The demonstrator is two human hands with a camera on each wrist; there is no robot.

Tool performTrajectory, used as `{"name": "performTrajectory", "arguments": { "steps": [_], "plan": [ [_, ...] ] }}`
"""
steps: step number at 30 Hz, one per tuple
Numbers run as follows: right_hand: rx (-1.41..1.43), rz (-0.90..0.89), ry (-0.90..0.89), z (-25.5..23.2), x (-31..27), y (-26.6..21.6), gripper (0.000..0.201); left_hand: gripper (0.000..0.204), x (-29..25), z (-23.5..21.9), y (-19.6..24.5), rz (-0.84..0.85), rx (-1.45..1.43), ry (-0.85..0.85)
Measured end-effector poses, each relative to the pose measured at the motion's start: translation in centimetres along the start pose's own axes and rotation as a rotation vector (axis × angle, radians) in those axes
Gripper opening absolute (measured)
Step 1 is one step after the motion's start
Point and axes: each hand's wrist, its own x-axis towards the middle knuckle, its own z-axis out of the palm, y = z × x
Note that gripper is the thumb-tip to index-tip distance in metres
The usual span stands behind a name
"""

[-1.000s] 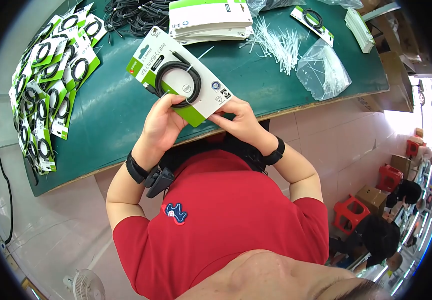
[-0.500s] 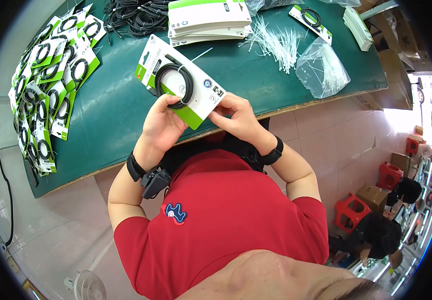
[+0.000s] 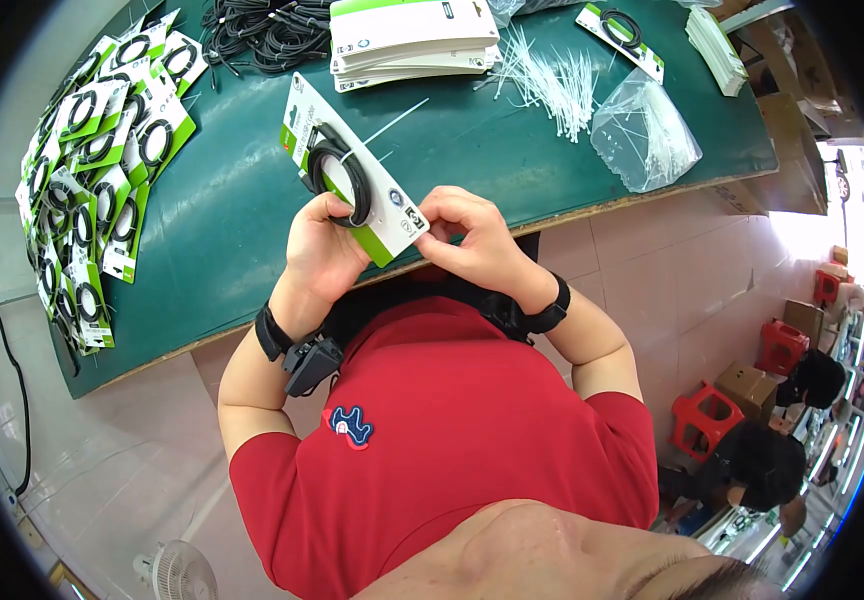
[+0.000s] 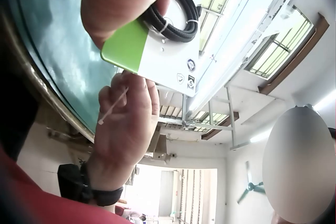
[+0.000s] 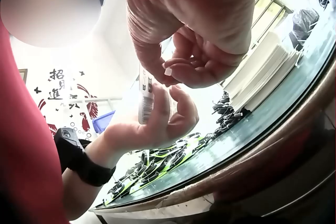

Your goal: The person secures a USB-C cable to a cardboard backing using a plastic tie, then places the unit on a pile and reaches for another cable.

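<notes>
My left hand [image 3: 322,252] grips the lower left edge of a white and green cable card [image 3: 380,188], thumb on its front. A coiled black USB-C cable [image 3: 359,188] lies against the card, and a white tie tail [image 3: 399,117] sticks out beyond the card's far edge. At the card's lower right corner is my right hand [image 3: 475,240], fingers bent together. It pinches a thin white cable tie [image 4: 112,108], which crosses the fingers in the left wrist view; only a small white end shows in the right wrist view.
On the green table [image 3: 242,250], finished cable cards [image 3: 102,150] pile at the left. Black cables [image 3: 262,35] and a stack of blank cards [image 3: 412,35] lie at the back. Loose cable ties [image 3: 557,85], a plastic bag [image 3: 645,135] and another carded cable [image 3: 620,42] are at the right.
The card has turned edge-on and tilted, its face now narrower in the head view, and its lower corner has shifted slightly left. The right hand has come away a little from the card's edge.
</notes>
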Motion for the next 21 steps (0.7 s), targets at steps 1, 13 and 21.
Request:
{"name": "performTrajectory", "arguments": {
  "steps": [1, 13, 21],
  "plan": [
    [0.0, 0.001, 0.002, 0.0, 0.0, -0.1, 0.011, 0.036, 0.0, 0.2, 0.0, 0.014, 0.012, 0.041],
    [0.244, 0.138, 0.004, 0.7, -0.2, -0.1, 0.013, 0.028, 0.2, 0.9, -0.3, 0.081, 0.065, 0.134],
    [0.627, 0.364, 0.003, 0.7, -0.3, 0.6, 0.015, 0.026, 0.2, 1.6, -0.3, 0.074, 0.064, 0.146]
  ]
}}
